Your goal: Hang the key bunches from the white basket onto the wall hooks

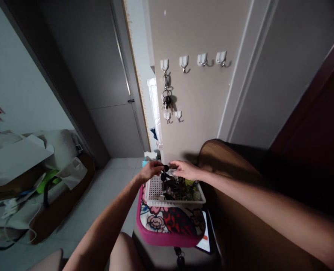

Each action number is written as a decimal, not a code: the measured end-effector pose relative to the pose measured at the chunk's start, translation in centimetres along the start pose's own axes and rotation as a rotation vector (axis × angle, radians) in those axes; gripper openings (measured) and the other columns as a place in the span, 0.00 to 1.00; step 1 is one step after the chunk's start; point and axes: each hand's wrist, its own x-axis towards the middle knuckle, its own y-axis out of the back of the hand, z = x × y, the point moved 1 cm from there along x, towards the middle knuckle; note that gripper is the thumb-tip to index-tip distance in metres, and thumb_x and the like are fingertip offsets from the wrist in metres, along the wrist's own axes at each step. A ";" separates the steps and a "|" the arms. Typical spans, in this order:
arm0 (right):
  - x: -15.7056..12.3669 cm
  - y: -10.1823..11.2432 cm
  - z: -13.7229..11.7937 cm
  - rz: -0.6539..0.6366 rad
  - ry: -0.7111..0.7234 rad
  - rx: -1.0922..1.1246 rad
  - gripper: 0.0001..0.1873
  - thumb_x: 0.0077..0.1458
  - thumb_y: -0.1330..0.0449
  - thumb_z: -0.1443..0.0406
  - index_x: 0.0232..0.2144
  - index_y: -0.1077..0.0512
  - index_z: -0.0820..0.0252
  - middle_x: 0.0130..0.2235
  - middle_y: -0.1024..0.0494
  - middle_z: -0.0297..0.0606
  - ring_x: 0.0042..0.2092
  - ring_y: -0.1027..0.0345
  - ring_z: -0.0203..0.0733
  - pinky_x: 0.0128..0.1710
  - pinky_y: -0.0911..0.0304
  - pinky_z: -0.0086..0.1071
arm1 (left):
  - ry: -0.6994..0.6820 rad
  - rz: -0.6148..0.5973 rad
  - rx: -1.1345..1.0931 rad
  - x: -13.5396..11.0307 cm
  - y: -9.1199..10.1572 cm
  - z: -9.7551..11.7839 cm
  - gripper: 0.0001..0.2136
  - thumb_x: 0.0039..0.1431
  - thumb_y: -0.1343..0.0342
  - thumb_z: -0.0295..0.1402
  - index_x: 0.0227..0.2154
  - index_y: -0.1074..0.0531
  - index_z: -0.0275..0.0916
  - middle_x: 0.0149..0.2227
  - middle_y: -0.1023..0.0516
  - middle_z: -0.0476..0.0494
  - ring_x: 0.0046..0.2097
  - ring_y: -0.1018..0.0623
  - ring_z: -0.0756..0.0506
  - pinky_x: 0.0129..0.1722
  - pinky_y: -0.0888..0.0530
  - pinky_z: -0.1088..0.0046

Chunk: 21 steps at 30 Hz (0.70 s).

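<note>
We seemed mid-handling: above the white basket (pixel 175 203), at the frame's lower centre, our left hand (pixel 151 170) pinched a dark key-like piece (pixel 166 168); our right hand's (pixel 185 170) grip we couldn't tell; next called for steadiness

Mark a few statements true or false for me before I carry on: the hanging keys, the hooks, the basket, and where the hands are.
1. A bunch of keys hangs below the upper row's leftmost hook. True.
2. The upper row has only two hooks. False: it has four.
3. The white basket sits on a pink-edged floral object. True.
4. The left hand holds a small dark item. True.
5. The right hand is up at the hooks. False: the right hand is down at the basket, close to the left hand.
</note>
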 end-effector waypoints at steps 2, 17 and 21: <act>0.0 0.2 -0.2 0.011 0.004 0.003 0.14 0.39 0.50 0.67 0.33 0.36 0.64 0.27 0.30 0.35 0.26 0.40 0.31 0.22 0.47 0.23 | -0.004 -0.020 -0.081 0.2 -0.5 0.1 0.10 0.36 0.47 0.33 0.22 0.35 0.31 0.15 0.38 0.54 0.18 0.39 0.57 0.19 0.42 0.81; 0.0 2.0 -1.4 0.134 -0.253 0.587 0.05 0.47 0.55 0.67 0.25 0.41 0.63 0.32 0.33 0.37 0.27 0.37 0.28 0.26 0.43 0.24 | 0.165 -0.101 -0.416 1.3 -2.6 -2.5 0.18 0.44 0.57 0.44 0.29 0.36 0.33 0.27 0.31 0.42 0.28 0.30 0.51 0.27 0.36 0.76; -0.1 2.0 -1.7 0.113 -0.227 0.577 0.06 0.47 0.55 0.66 0.26 0.41 0.63 0.32 0.33 0.36 0.27 0.37 0.29 0.26 0.43 0.25 | 0.109 -0.063 -0.574 2.0 -3.2 -1.7 0.13 0.45 0.56 0.39 0.29 0.37 0.34 0.26 0.31 0.45 0.27 0.30 0.52 0.27 0.35 0.76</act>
